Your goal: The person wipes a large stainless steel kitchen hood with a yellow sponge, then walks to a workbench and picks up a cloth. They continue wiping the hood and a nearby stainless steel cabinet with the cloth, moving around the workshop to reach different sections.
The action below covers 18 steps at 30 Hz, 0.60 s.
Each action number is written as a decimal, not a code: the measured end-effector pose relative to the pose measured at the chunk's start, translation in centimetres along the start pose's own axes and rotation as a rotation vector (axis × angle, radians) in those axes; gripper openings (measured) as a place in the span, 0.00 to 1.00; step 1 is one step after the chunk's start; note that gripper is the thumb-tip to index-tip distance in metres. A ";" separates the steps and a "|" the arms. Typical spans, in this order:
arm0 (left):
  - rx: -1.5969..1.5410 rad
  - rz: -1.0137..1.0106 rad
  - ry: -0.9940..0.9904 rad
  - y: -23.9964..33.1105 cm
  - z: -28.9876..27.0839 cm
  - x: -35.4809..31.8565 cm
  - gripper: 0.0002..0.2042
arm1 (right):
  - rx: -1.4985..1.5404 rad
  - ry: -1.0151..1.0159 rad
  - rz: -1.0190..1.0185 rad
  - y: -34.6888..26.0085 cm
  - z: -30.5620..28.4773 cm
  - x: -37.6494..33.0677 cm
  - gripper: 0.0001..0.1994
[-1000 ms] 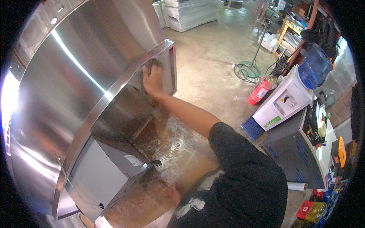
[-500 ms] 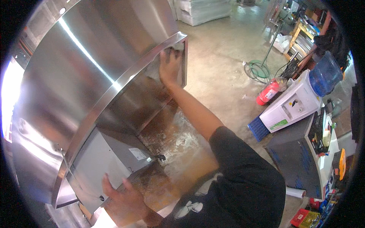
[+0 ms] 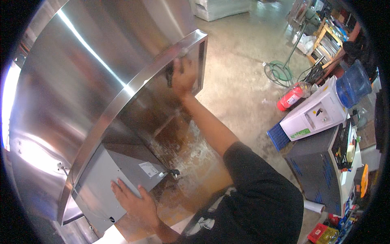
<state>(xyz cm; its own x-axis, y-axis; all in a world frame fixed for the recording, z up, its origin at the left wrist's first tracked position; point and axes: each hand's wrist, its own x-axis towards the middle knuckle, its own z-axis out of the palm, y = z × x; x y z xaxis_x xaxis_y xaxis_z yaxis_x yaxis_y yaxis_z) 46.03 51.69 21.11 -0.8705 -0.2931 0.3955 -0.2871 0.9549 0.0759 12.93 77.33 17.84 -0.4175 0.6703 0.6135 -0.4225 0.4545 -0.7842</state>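
A large curved stainless steel body [image 3: 101,53] fills the left side, with a raised steel rim [image 3: 134,83] along its edge. My right hand [image 3: 183,79] lies against the dark inner face [image 3: 152,91] behind that rim, near its far end. Its fingers are stretched and slightly blurred; a dark patch shows beside them, and whether anything lies under the palm is hidden. Lower left, my left hand [image 3: 136,203] rests with spread fingers on or just over a grey metal box [image 3: 101,179]. A short black cable end [image 3: 174,173] sticks out by the box's labelled side.
A worn, stained board [image 3: 195,154] lies beneath my right arm. To the right stand a white water dispenser [image 3: 313,112] with a blue bottle [image 3: 353,83], a red fire extinguisher [image 3: 290,97] and a dark-sided bench [image 3: 315,168]. A green hose [image 3: 278,73] lies coiled on the floor.
My right hand has slid back a little from the corner at the rim's far end. My left hand has moved slightly up and right over the grey box. The view has shifted slightly.
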 end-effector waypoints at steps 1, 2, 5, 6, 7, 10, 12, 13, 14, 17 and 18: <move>-0.008 -0.032 -0.043 0.3 -0.2 0.1 0.38 | 0.017 -0.027 -0.029 0.1 -0.1 0.1 0.17; -0.004 -0.038 -0.058 0.5 -0.4 0.2 0.38 | 0.019 -0.084 -0.029 0.3 -0.2 0.3 0.16; -0.004 -0.048 -0.065 0.8 -0.6 0.4 0.39 | 0.013 0.079 -0.003 0.8 -0.4 1.6 0.16; 0.009 -0.059 -0.075 0.7 -0.5 0.4 0.39 | 0.015 0.162 -0.009 1.0 -0.4 2.3 0.16; -0.004 -0.040 -0.054 0.6 -0.4 0.4 0.39 | 0.111 0.141 0.093 1.2 -0.4 2.8 0.15; 0.002 -0.025 -0.037 0.3 0.1 0.3 0.39 | 0.285 0.190 0.254 1.5 -0.4 3.5 0.14; 0.019 -0.045 -0.032 0.2 0.3 0.2 0.39 | 0.163 0.063 0.333 1.7 -0.5 3.4 0.13; 0.002 -0.043 -0.030 0.2 0.3 0.2 0.39 | 0.191 0.100 0.249 1.8 -0.5 3.4 0.13; -0.002 -0.044 -0.030 0.3 0.3 0.2 0.39 | 0.194 0.079 0.225 1.9 -0.6 3.3 0.12; -0.004 -0.015 -0.012 0.4 0.1 0.3 0.39 | 0.249 0.116 0.241 2.0 -0.8 3.3 0.11; -0.002 -0.018 -0.021 0.4 0.0 0.3 0.39 | 0.291 0.097 0.247 2.0 -0.9 3.3 0.11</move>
<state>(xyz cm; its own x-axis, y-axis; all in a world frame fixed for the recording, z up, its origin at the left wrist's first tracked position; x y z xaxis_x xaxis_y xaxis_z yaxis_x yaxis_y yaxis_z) 45.64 51.98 21.31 -0.8732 -0.3115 0.3748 -0.3021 0.9494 0.0851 11.41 81.01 18.22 -0.4635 0.7972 0.3868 -0.5349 0.0963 -0.8394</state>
